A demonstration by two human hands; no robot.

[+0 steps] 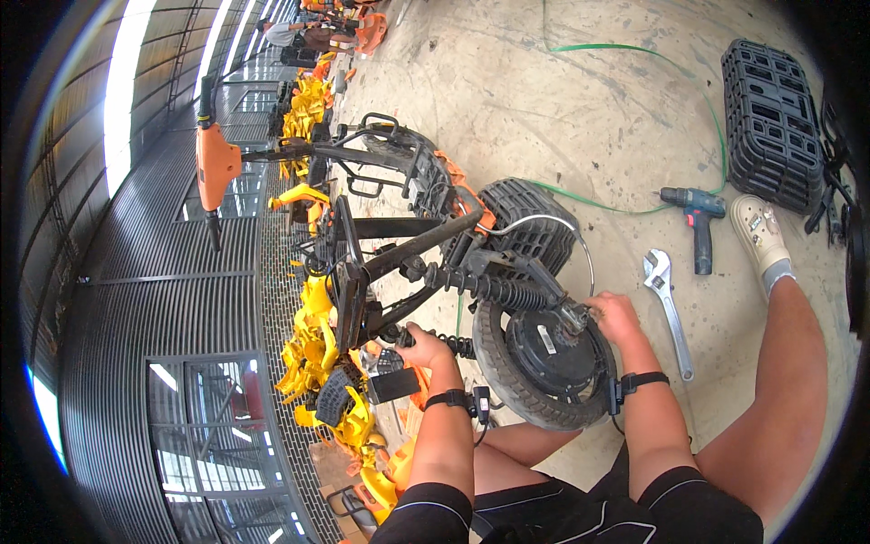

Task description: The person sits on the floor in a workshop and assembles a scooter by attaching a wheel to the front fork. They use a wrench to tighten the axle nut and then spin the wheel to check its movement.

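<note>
A stripped electric scooter frame (419,252) lies tipped over on the floor, its wheel (498,367) with a black hub motor (542,352) toward me. My left hand (424,348) is closed round the upper end of the nearer shock absorber (459,346). At the wheel's axle, my right hand (616,317) has its fingers bent together beside the axle end (571,317); what they pinch, if anything, is hidden. The other shock absorber (494,286) runs from the frame toward the axle. A grey cable (566,222) loops from the frame down to the axle area.
An adjustable wrench (670,317) and a cordless drill (698,218) lie to the right. Beyond them is a black plastic crate (770,127), and a green hose (666,59) crosses the concrete. Yellow scooter panels (313,349) are piled along the left wall. Another person (283,34) is far off.
</note>
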